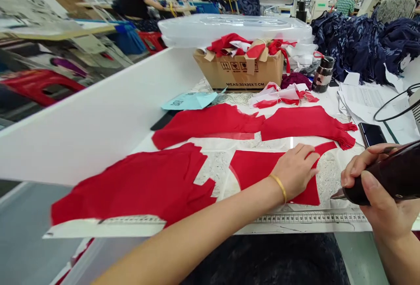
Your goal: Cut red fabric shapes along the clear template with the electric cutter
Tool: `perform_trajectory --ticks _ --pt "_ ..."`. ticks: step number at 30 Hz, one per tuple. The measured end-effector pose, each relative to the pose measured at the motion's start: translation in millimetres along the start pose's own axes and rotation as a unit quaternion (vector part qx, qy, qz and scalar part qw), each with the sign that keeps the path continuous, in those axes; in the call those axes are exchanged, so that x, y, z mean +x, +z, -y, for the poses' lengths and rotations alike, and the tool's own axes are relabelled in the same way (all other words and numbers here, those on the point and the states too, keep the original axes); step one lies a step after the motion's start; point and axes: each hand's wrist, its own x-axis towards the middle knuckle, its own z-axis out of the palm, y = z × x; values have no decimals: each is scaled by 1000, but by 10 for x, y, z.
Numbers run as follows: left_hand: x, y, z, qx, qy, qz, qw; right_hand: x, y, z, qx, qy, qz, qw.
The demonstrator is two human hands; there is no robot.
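Note:
My left hand (297, 173), with a gold bangle at its wrist, rests palm down on a red fabric piece (259, 167) with curved edges. Its fingers are slightly bent and look apart, and no object shows in them. At the right, my right hand (382, 189) is wrapped round a dark, glossy hand tool (390, 175) with a pointed metal tip. The tool is held above the table, its tip just right of the red piece; its far end is cut off by the frame. Along the table's front edge runs a measuring tape (305, 218).
More red fabric pieces (141, 184) lie left and behind. A cardboard box (243, 73) of red scraps stands at the back, beside a dark jar (323, 74). A phone (372, 134), papers (370, 101) and navy garments (357, 44) are at the right. A white panel (108, 110) borders the left.

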Motion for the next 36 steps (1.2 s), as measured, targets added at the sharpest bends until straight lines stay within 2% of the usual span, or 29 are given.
perform_trajectory --ticks 3,6,16,29,36 --pt "-362 125 19 9 36 -47 998 -53 17 -29 -23 14 9 1000" --pt "-522 196 47 5 40 -57 998 -80 30 -44 -30 18 13 999" --pt "-565 227 161 -24 46 -42 998 -76 102 -8 -10 20 15 1000" --pt "-569 247 132 -33 47 -35 998 -134 82 -86 -29 26 7 999" --pt "-655 142 148 -17 47 -73 996 -101 183 -2 -5 11 7 1000"
